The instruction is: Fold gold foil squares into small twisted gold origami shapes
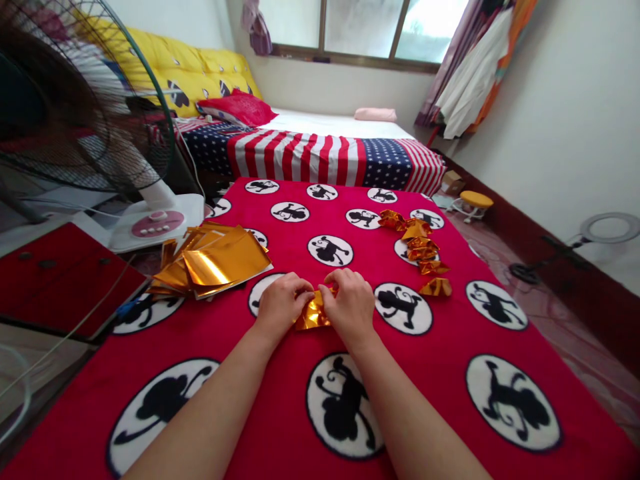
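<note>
Between my two hands is a piece of shiny gold foil paper (314, 313), partly folded and creased, low over the red cloth. My left hand (283, 300) pinches its left side with thumb and fingers. On the right side, my right hand (351, 301) grips the same paper, and the two thumbs nearly meet at its upper edge. My fingers hide part of the fold. Left of my hands lies a fanned stack of flat gold foil sheets (227, 257). Several folded gold paper pieces (423, 249) lie in a row to the right.
A red cloth with monkey prints (270, 413) covers the table. An electric fan (160, 220) stands at the left beside a dark red panel (65, 280). Beyond is a bed with a flag-pattern cover (310, 157). A yellow stool (476, 199) and a ring light (610, 228) stand at right.
</note>
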Action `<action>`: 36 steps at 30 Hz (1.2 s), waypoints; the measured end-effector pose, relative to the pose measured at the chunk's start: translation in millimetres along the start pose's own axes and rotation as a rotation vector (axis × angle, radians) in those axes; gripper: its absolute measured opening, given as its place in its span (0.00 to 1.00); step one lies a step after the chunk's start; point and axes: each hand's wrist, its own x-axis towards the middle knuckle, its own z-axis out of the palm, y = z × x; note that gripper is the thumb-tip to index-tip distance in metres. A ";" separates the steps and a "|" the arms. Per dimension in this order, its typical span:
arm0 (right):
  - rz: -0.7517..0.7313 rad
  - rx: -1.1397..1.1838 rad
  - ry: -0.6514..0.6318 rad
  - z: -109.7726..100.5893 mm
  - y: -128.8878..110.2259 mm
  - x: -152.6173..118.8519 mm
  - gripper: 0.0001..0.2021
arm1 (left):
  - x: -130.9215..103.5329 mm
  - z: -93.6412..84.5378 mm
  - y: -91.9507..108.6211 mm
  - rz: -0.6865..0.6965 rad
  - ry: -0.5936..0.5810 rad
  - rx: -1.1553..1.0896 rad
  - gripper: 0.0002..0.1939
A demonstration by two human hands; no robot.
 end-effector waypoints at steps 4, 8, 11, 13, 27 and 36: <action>-0.018 -0.054 -0.116 11.9 -7.2 0.6 0.07 | -0.2 2.1 -1.5 -0.018 0.006 -0.008 0.07; 0.055 -0.064 -0.145 16.8 -1.1 1.7 0.07 | 0.4 2.3 -1.8 -0.034 0.004 -0.022 0.06; 0.117 -0.068 -0.135 13.6 7.6 2.7 0.06 | 0.8 0.6 -3.1 -0.061 -0.009 -0.043 0.05; 0.151 -0.071 -0.125 10.9 14.3 3.6 0.05 | 0.6 -0.6 -4.8 -0.073 -0.011 -0.055 0.04; -0.070 0.086 -0.040 5.4 -3.3 -0.7 0.03 | -0.6 -2.6 -1.8 -0.090 0.000 -0.035 0.04; 0.151 0.017 -0.150 7.3 25.1 7.6 0.02 | 2.0 -5.8 -2.7 -0.104 -0.037 0.000 0.04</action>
